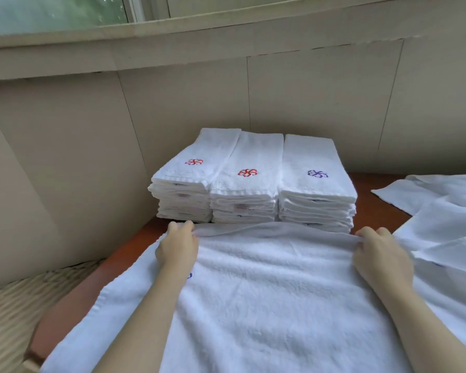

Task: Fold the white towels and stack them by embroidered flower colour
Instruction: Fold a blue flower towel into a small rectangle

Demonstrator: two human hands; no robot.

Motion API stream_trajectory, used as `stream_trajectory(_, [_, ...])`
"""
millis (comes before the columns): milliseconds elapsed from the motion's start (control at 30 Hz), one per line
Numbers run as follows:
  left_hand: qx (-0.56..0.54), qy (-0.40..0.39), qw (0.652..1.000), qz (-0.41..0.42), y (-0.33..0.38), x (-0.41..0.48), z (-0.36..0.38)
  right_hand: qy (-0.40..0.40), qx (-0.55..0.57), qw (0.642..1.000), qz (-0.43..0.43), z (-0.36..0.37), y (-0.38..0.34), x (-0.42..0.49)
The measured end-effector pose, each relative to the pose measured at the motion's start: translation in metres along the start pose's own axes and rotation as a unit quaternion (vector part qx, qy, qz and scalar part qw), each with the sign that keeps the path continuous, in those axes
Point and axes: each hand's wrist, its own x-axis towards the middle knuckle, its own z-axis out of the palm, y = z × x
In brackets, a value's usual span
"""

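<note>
A white towel (267,286) lies spread across the brown table in front of me. My left hand (178,246) grips its far edge at the left, and my right hand (382,254) grips the same edge at the right. A bit of blue embroidery (190,275) peeks out beside my left wrist. Beyond the towel stand three stacks of folded towels: two topped with a red flower (194,162) (247,172) and one at the right topped with a blue flower (317,173).
Several unfolded white towels (447,211) lie in a heap at the right. The brown table's edge (73,297) runs along the left, with a beige wall (307,103) close behind the stacks and a woven mat (11,313) on the floor at the left.
</note>
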Motion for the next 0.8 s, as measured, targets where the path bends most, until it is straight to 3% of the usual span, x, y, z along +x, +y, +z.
stream_trajectory(100, [-0.105,0.085,0.991,0.001,-0.008,0.0,0.0,0.097,0.086,0.992,-0.01,-0.004,-0.003,-0.005])
stream_trajectory(167, [-0.212,0.144,0.967,0.018,-0.01,0.004,-0.003,0.175,0.15,0.973,-0.014,-0.009,-0.008,-0.009])
stream_trajectory(233, [-0.336,0.159,0.928,0.025,-0.011,0.006,-0.008,0.239,0.199,0.95,-0.025,-0.014,-0.013,-0.014])
stream_trajectory(333, [-0.52,0.177,0.835,-0.037,-0.015,0.007,-0.02,0.318,0.205,0.923,-0.073,-0.023,-0.015,-0.019])
stream_trajectory(400, [-0.555,0.213,0.798,-0.102,-0.022,0.01,-0.026,0.356,0.181,0.91,-0.111,-0.032,-0.017,-0.021])
stream_trajectory(500, [-0.46,0.213,0.848,-0.153,-0.032,0.016,-0.031,0.366,0.133,0.901,-0.19,-0.049,-0.025,-0.024])
stream_trajectory(567, [-0.399,0.174,0.887,-0.153,-0.039,0.017,-0.035,0.322,0.109,0.913,-0.225,-0.061,-0.028,-0.028])
stream_trajectory(633, [-0.329,0.094,0.931,-0.13,-0.047,0.014,-0.041,0.225,0.117,0.933,-0.256,-0.069,-0.023,-0.038])
stream_trajectory(733, [-0.197,-0.039,0.978,-0.051,-0.064,0.003,-0.055,-0.019,-0.001,0.951,-0.309,-0.071,-0.015,-0.067])
stream_trajectory(800, [-0.138,-0.084,0.987,-0.022,-0.076,-0.012,-0.057,-0.173,-0.118,0.939,-0.275,-0.065,-0.016,-0.09])
